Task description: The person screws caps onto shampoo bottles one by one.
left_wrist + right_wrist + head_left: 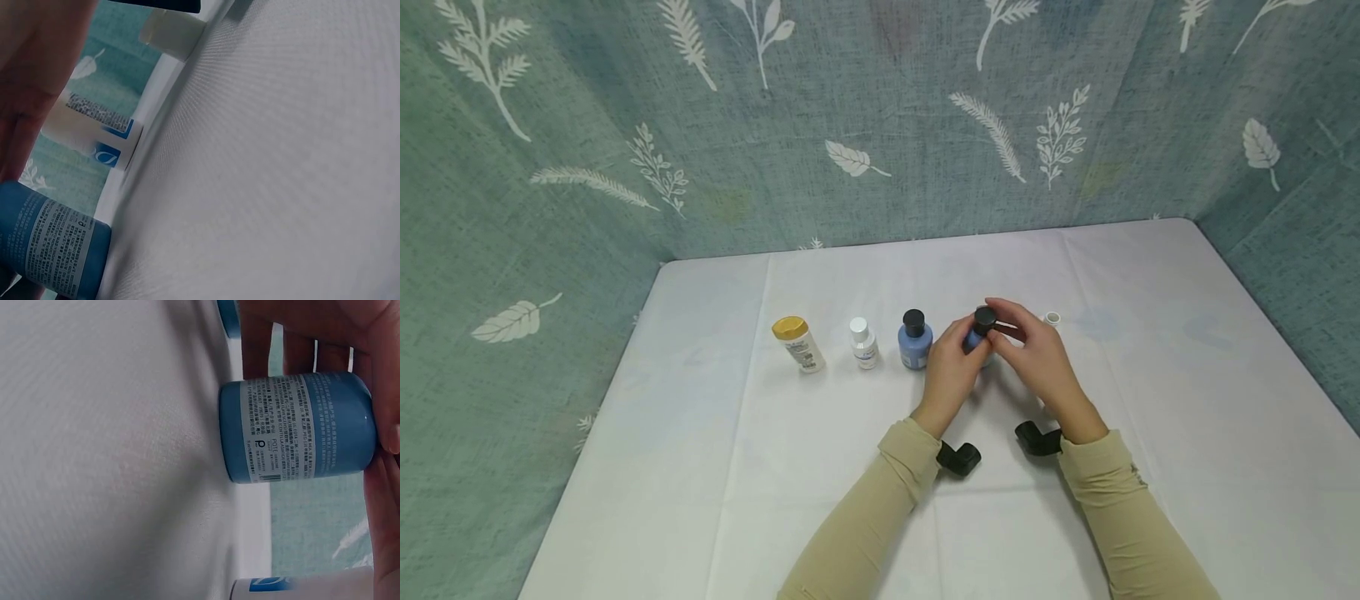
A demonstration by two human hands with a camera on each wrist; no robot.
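Both hands meet at a blue bottle (297,428) with a black cap (984,317). My left hand (953,367) grips its upper body from the left. With thumb and index finger around the cap, my right hand (1037,358) holds it from the right. The bottle's base is close to the white cloth, its printed label facing the right wrist camera. Directly left of my left hand stands a second blue bottle (914,346), upright and black-capped. A white bottle with a blue label patch (94,131) stands to the right, mostly hidden behind my right hand in the head view.
Further left are a small white bottle (864,346) and a white bottle with a yellow cap (798,343). A pale container (172,32) appears in the left wrist view. Black wrist mounts (961,459) jut inward below both hands. A leaf-patterned curtain (880,125) borders the table (700,467).
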